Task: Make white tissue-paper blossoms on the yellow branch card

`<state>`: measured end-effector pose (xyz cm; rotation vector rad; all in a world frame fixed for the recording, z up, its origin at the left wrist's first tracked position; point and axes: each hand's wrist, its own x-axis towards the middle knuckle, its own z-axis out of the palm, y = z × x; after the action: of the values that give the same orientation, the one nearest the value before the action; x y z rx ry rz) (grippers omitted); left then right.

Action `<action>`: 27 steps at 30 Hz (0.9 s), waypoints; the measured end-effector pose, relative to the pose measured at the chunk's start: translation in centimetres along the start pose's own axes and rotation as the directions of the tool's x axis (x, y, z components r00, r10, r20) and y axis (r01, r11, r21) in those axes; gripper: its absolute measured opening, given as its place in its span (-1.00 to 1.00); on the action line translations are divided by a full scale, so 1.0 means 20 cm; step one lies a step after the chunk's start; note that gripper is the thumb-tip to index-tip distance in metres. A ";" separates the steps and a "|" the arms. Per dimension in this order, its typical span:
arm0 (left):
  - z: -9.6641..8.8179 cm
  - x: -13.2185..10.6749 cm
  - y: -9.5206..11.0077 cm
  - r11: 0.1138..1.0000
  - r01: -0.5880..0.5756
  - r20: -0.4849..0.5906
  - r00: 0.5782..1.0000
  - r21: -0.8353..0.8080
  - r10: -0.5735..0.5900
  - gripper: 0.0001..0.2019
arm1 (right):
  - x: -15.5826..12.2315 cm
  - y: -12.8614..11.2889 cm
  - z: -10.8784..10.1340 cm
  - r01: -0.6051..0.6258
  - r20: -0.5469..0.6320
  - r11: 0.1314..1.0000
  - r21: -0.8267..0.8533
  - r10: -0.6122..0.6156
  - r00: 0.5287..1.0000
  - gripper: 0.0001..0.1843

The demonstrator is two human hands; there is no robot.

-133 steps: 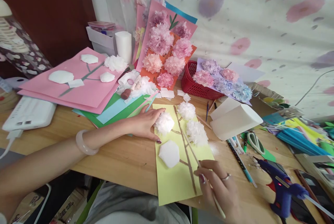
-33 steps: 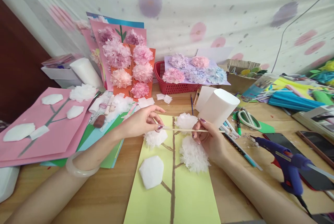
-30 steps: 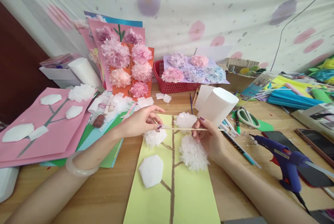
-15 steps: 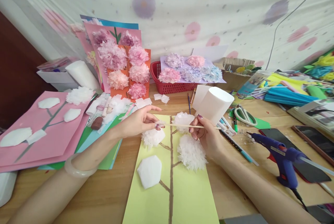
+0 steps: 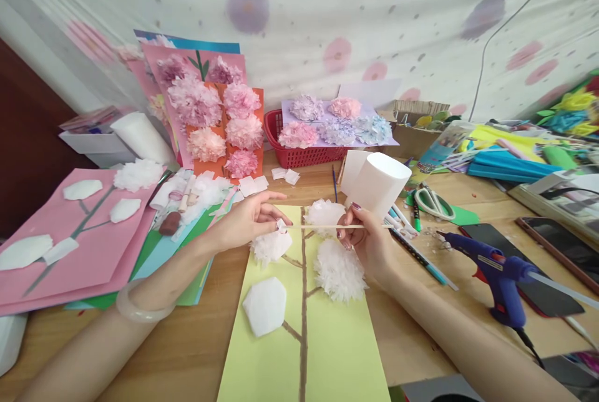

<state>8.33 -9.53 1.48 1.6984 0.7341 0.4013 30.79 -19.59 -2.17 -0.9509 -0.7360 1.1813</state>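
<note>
A thin wooden stick [image 5: 322, 226] is held level above a yellow-green card [image 5: 322, 339] that has a brown painted branch. My right hand [image 5: 369, 246] grips the stick near its right end. My left hand [image 5: 248, 221] pinches a small scrap of white tissue at the stick's left tip. On the card lie three fluffy white tissue flowers [image 5: 339, 271] and one flat white hexagon of tissue [image 5: 264, 305].
A blue glue gun [image 5: 498, 274] lies at the right by a phone. A white paper roll [image 5: 379, 183], scissors [image 5: 433, 202] and pens sit behind my right hand. A pink card with white tissue pieces [image 5: 70, 233] lies at the left; a red basket [image 5: 299, 152] and flower cards stand behind.
Earlier my left hand lay on a flower and my right held the stick low by the card. Both hands now hold the stick raised; in the last second it barely moved.
</note>
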 end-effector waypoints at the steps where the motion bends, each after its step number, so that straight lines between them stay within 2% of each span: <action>1: 0.00 0.00 0.00 1.000 -0.004 -0.012 1.000 0.000 0.004 -0.47 | 0.00 0.00 0.00 0.000 0.001 1.000 -0.005 0.000 1.000 -0.64; 6: 0.02 0.00 0.00 0.998 0.006 -0.017 1.000 -0.055 -0.007 -0.48 | -0.01 0.00 0.00 0.023 -0.011 1.000 -0.017 -0.023 1.000 -0.64; 12: 0.02 -0.02 0.06 0.995 0.010 -0.010 1.000 -0.100 -0.011 -0.50 | -0.01 -0.02 0.01 0.060 -0.015 0.997 -0.049 -0.061 0.998 -0.64; 19: 0.03 -0.05 0.12 0.950 0.124 -0.048 0.989 -0.287 -0.143 -0.52 | -0.01 -0.01 0.00 0.101 -0.008 0.991 -0.092 -0.102 0.995 -0.63; 23: 0.05 -0.05 0.11 0.975 0.090 -0.110 0.987 -0.203 -0.114 -0.46 | -0.01 -0.02 0.01 0.117 -0.003 0.982 -0.148 -0.119 0.993 -0.59; 27: 0.03 -0.09 0.09 0.993 0.049 -0.173 0.983 -0.104 -0.067 -0.47 | -0.01 -0.05 0.00 0.147 -0.046 0.987 -0.065 -0.150 0.988 -0.59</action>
<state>7.74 -11.34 3.28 1.5580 0.8764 0.5438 31.19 -19.83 -1.30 -0.9568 -0.7920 1.0059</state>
